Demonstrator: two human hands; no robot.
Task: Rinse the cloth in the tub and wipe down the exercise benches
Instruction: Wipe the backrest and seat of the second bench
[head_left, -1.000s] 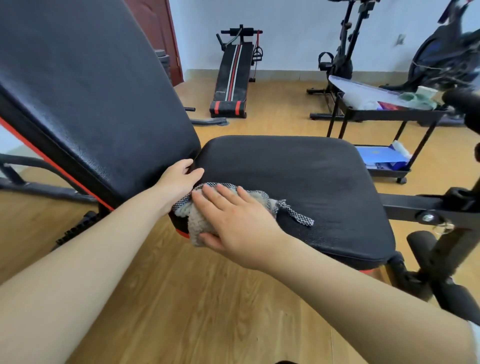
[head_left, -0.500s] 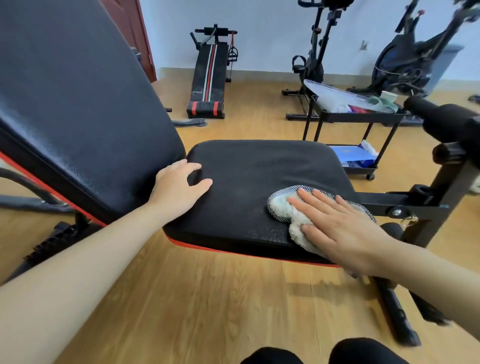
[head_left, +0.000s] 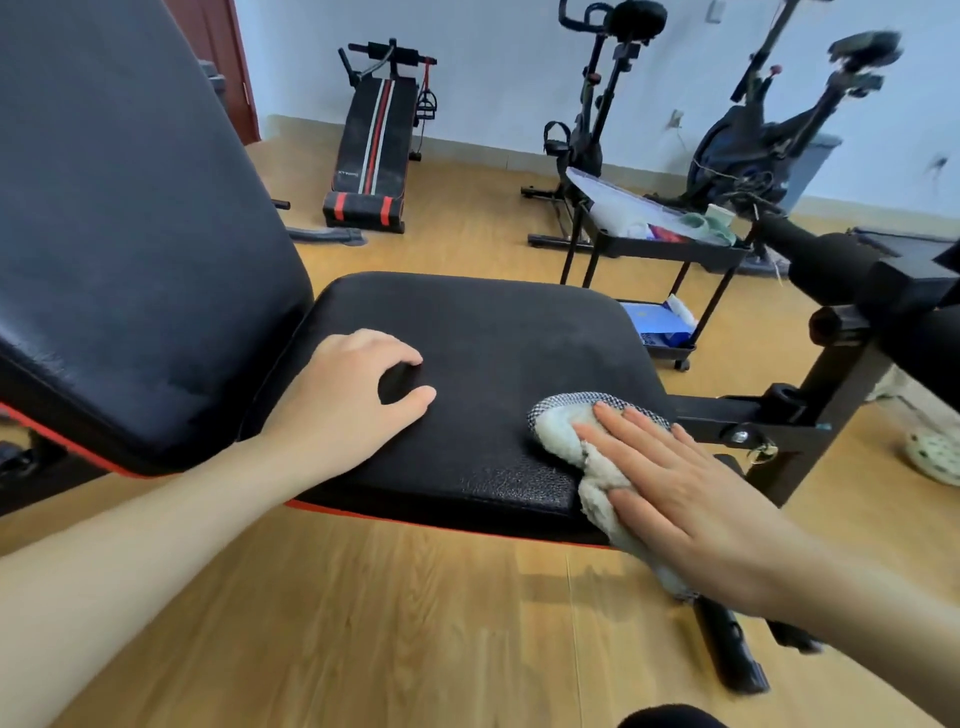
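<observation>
Landmark: I take the black seat pad of the weight bench as my reference.
Cloth: the pale fluffy cloth, with a checked mesh backing, lies on the seat pad's near right corner, and part of it hangs over the near edge.
Right hand: my right hand lies flat on the cloth, fingers straight and slightly spread, pressing it to the pad without gripping.
Left hand: my left hand rests on the seat pad's left part with arched fingers, tips and thumb touching the vinyl, holding nothing.
Backrest: the tilted black backrest rises just left of the seat pad.
Foam roller: a black leg roller sits to the right of the seat pad.
Cart: a black two-shelf cart stands beyond the seat pad's far right corner.
Sit-up bench: a striped sit-up bench lies well beyond the seat pad, by the wall.
</observation>
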